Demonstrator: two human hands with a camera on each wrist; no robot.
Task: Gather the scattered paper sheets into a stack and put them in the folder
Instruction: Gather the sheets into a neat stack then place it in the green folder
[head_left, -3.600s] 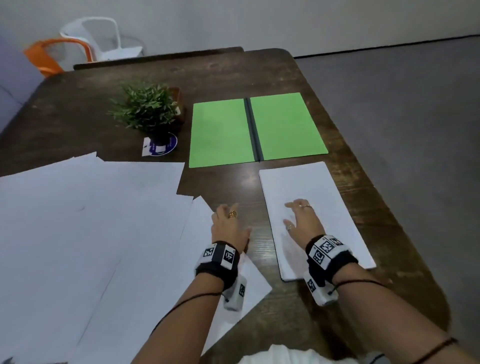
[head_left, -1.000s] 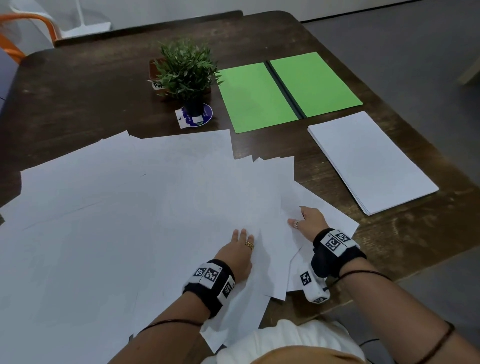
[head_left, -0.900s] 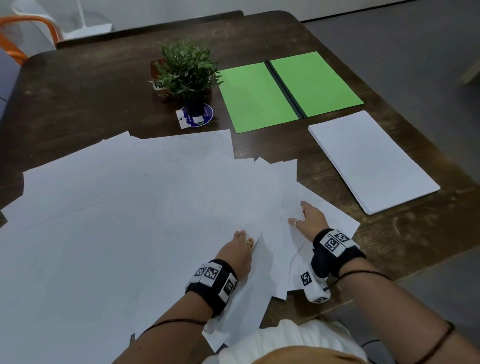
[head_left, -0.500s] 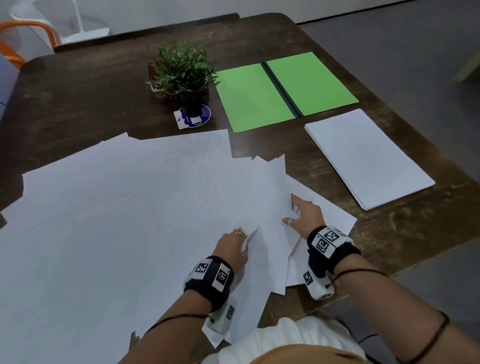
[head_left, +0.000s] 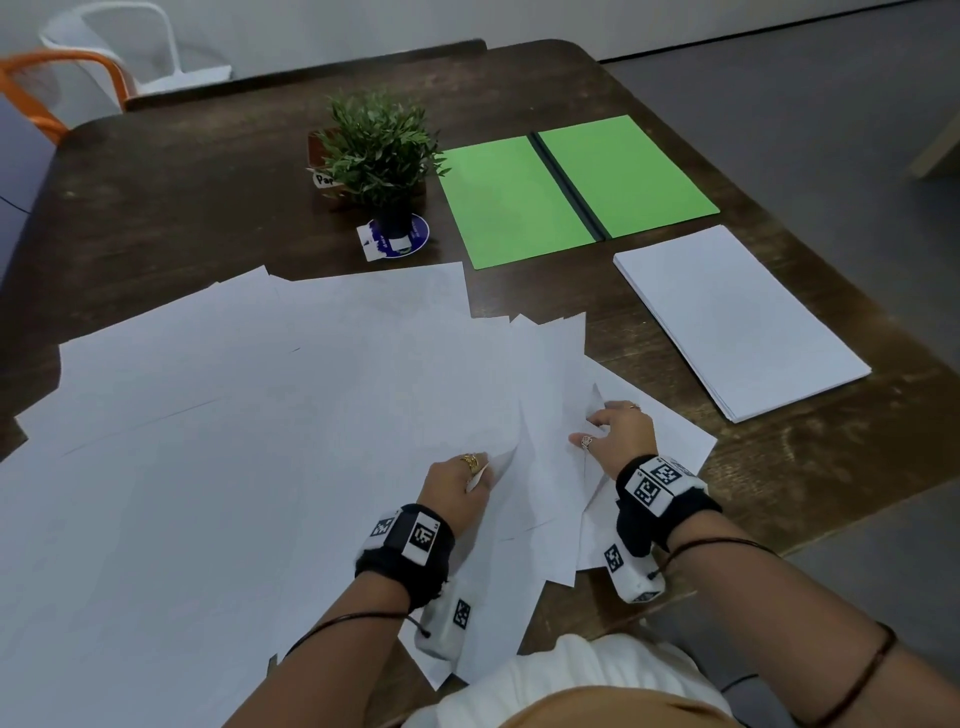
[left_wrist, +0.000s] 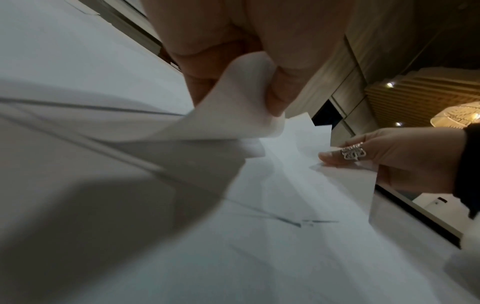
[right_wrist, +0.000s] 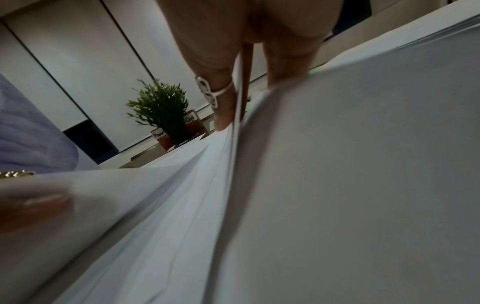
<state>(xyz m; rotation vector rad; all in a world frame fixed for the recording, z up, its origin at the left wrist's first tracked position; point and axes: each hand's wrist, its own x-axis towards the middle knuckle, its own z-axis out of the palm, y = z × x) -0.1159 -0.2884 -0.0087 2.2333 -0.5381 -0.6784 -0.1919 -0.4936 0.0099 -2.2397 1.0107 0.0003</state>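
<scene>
Many white paper sheets (head_left: 260, 441) lie scattered and overlapping across the near left of the dark wooden table (head_left: 182, 171). A neat white stack (head_left: 737, 317) lies at the right, below the open green folder (head_left: 576, 187). My left hand (head_left: 462, 483) pinches the lifted edge of a sheet (left_wrist: 233, 115) between thumb and fingers. My right hand (head_left: 613, 431) pinches the raised edges of a few sheets (right_wrist: 241, 115) a little to the right. Both hands sit at the near right end of the scatter.
A small potted plant (head_left: 382, 156) on a blue coaster stands left of the folder, with labelled brown pots (right_wrist: 192, 121) behind it. An orange chair (head_left: 47, 88) and a white chair (head_left: 130, 47) stand past the far left corner. The table's right edge borders grey floor.
Both hands went from lying flat on the sheets to pinching lifted sheet edges. The left hand has drawn back a little towards the right hand.
</scene>
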